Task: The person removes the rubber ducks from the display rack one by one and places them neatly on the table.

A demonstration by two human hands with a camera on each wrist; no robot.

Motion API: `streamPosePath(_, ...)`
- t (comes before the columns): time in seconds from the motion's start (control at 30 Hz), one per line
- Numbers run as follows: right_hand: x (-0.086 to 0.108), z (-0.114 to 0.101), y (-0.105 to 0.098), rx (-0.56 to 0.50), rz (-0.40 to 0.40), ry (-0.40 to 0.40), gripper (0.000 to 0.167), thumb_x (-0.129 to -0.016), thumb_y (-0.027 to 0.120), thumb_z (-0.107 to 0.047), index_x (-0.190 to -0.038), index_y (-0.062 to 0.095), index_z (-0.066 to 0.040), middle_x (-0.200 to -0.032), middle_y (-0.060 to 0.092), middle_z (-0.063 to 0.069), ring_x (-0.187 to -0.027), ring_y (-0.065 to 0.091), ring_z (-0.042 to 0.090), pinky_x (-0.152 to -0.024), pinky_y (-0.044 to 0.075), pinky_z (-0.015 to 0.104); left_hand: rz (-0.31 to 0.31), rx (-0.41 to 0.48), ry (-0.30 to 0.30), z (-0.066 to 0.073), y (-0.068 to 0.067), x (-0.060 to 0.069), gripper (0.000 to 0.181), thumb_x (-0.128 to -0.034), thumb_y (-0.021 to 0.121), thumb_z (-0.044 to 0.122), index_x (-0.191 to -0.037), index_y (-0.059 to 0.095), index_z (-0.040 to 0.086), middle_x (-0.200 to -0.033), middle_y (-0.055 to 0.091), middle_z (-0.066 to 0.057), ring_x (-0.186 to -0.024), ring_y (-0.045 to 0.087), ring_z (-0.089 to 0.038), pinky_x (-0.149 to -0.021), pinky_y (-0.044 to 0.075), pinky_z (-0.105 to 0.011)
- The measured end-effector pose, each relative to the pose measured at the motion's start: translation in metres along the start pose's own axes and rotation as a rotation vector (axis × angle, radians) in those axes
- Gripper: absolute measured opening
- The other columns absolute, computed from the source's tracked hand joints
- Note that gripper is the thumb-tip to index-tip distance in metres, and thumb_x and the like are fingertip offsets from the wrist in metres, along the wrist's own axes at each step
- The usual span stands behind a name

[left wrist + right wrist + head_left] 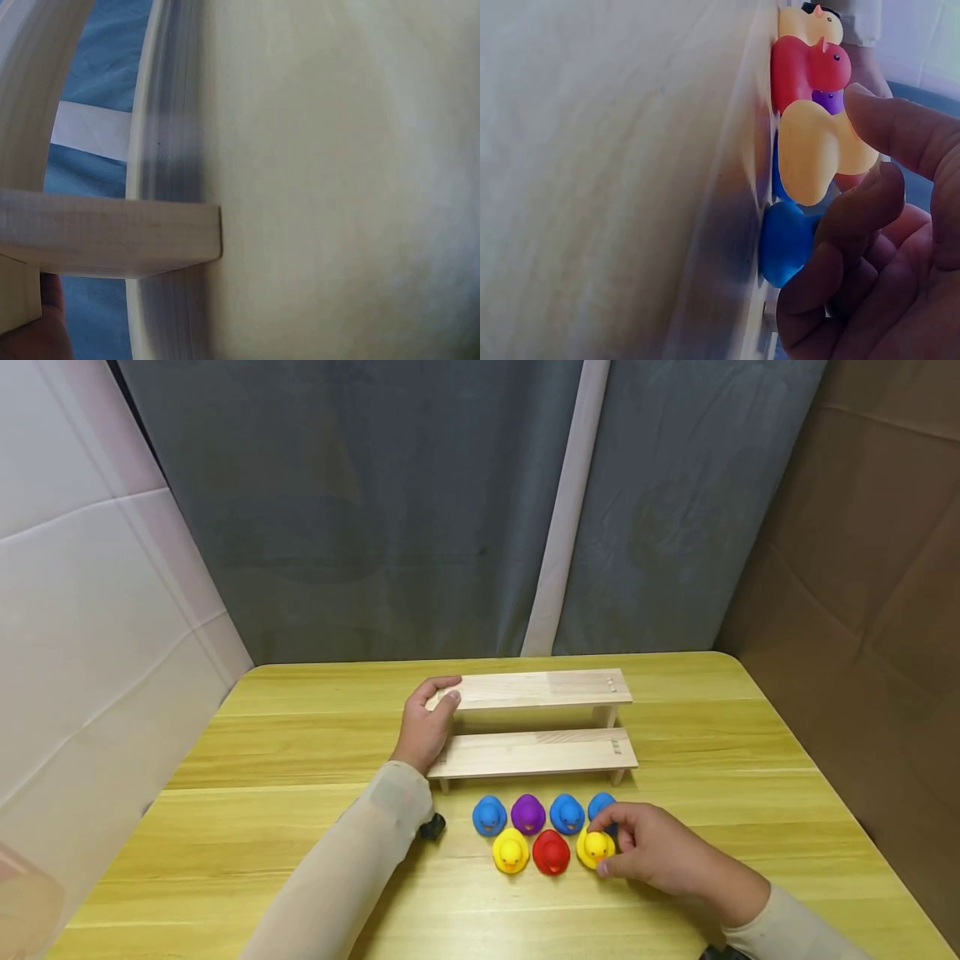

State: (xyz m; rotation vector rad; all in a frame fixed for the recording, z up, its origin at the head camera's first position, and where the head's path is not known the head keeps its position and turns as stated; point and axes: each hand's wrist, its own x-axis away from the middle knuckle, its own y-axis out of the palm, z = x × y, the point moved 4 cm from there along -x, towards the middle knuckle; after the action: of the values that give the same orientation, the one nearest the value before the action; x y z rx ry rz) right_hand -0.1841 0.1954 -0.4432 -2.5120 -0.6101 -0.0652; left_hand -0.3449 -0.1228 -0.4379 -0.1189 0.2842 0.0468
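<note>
My left hand (423, 727) grips the left end of the upper board of a pale two-step wooden stand (540, 689), thumb on top. In the left wrist view, part of that hand (37, 334) shows beside a wooden leg (127, 236). With thumb and fingertips, my right hand (667, 852) pinches a yellow rubber duck (595, 847) at the right end of the front row. Left of it sit a red duck (551, 853) and another yellow duck (511, 852). Just behind this duck is a blue duck (601, 804), partly hidden by the fingers.
The back row also has a purple duck (528, 815) between two more blue ducks, one at its left (490, 816) and one at its right (567, 814). The stand's lower board (532, 753) lies behind them. A grey curtain (360, 527) hangs beyond the wooden table (262, 793).
</note>
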Motion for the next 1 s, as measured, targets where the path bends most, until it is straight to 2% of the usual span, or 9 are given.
streamPosePath(0.27, 0.0000, 0.0012, 0.0016, 0.042, -0.001, 0.000, 0.033, -0.080, 0.090, -0.008, -0.106, 0.070, -0.008, -0.066, 0.048, -0.002, -0.057, 0.044, 0.009, -0.049, 0.036, 0.019, 0.002, 0.005, -0.005, 0.0010, 0.0011, 0.0005, 0.027, -0.1031, 0.062, 0.016, -0.128, 0.071, 0.010, -0.140, 0.064, -0.009, -0.134, 0.054, -0.023, -0.119, 0.037, -0.043)
streamPosePath(0.7, 0.0010, 0.0010, 0.0025, 0.045, -0.015, 0.015, 0.035, -0.077, 0.090, -0.005, -0.104, 0.069, -0.010, -0.068, 0.048, -0.002, -0.059, 0.044, 0.010, -0.049, 0.038, 0.020, 0.002, 0.015, 0.001, 0.0031, 0.0015, 0.0013, 0.027, -0.1029, 0.062, 0.015, -0.128, 0.071, 0.009, -0.139, 0.064, -0.009, -0.132, 0.056, -0.023, -0.117, 0.040, -0.043)
streamPosePath(1.0, 0.0003, 0.0027, 0.0047, 0.077, -0.010, -0.002, 0.036, -0.076, 0.092, -0.007, -0.102, 0.068, -0.012, -0.068, 0.048, -0.002, -0.059, 0.045, 0.009, -0.050, 0.037, 0.020, -0.001, 0.013, -0.004, 0.0018, 0.0010, 0.0003, 0.028, -0.1031, 0.061, 0.015, -0.128, 0.071, 0.007, -0.141, 0.063, -0.010, -0.136, 0.053, -0.023, -0.121, 0.036, -0.043)
